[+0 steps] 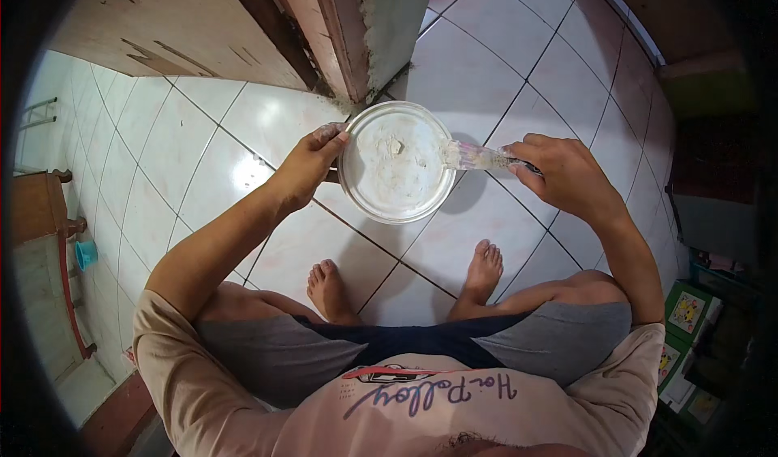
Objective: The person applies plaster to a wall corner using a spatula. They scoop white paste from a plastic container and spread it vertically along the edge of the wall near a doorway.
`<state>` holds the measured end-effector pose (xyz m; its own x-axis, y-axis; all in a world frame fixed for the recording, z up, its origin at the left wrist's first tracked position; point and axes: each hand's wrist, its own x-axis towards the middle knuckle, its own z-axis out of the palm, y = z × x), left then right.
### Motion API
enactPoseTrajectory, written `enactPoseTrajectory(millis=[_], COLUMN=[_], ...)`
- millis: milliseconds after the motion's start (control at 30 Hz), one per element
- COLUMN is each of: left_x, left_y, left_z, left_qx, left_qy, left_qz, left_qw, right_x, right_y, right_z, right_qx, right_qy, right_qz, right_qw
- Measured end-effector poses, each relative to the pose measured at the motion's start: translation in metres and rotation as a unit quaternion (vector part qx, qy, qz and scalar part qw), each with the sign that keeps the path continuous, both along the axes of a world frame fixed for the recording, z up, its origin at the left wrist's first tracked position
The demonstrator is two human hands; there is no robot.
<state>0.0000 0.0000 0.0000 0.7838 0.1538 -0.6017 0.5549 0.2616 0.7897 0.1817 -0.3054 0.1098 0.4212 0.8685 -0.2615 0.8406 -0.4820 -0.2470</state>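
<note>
A round white lid (397,190), smeared with pale paste and bearing a small lump of it, is held out over the floor. My left hand (312,159) grips the lid's left rim, thumb on top and fingers underneath. From the right, my right hand (563,172) closes round the handle of a putty knife (480,157). The knife's blade is coated with whitish paste, and its tip lies over the lid's right edge. Whether the tip presses on the lid or hovers just above it, I cannot tell.
White floor tiles (284,250) spread around my bare feet. Ahead stand a worn wooden door (203,27) and its frame (336,36), beside a rough wall edge (397,27). Wooden furniture (40,214) and a blue-green cup (86,254) are at the left, green boxes (685,311) at the right.
</note>
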Motion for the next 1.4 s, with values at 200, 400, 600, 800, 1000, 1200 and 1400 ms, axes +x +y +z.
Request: enactPoseTrajectory(millis=[200,400,600,800,1000,1200,1400], left_x=[0.003,-0.005,-0.001,-0.001,-0.002,-0.001,0.000], left_y=[0.000,-0.006,-0.002,-0.006,-0.011,-0.011,-0.005], left_z=[0.001,-0.006,-0.009,-0.005,-0.002,-0.005,-0.012], left_qx=[0.020,0.016,0.004,-0.002,-0.007,-0.013,-0.045], left_qy=[-0.012,0.004,-0.008,-0.007,-0.014,-0.007,-0.033], left_qz=[0.032,0.018,0.030,0.051,0.074,0.094,0.047], left_qw=[0.999,1.000,1.000,0.999,0.997,0.995,0.997], right_x=[0.001,0.000,0.004,0.000,-0.003,-0.001,0.001], right_y=[-0.001,-0.008,-0.007,-0.009,-0.008,-0.014,-0.012], right_z=[-0.002,-0.017,-0.020,-0.026,-0.032,-0.042,-0.044], right_qx=[0.026,0.034,0.041,0.055,0.031,0.075,0.070], right_qy=[0.031,0.055,0.082,0.121,0.139,0.146,0.214], right_qz=[0.005,0.040,0.026,0.044,0.030,0.033,0.027], right_qw=[0.999,0.997,0.996,0.990,0.989,0.986,0.974])
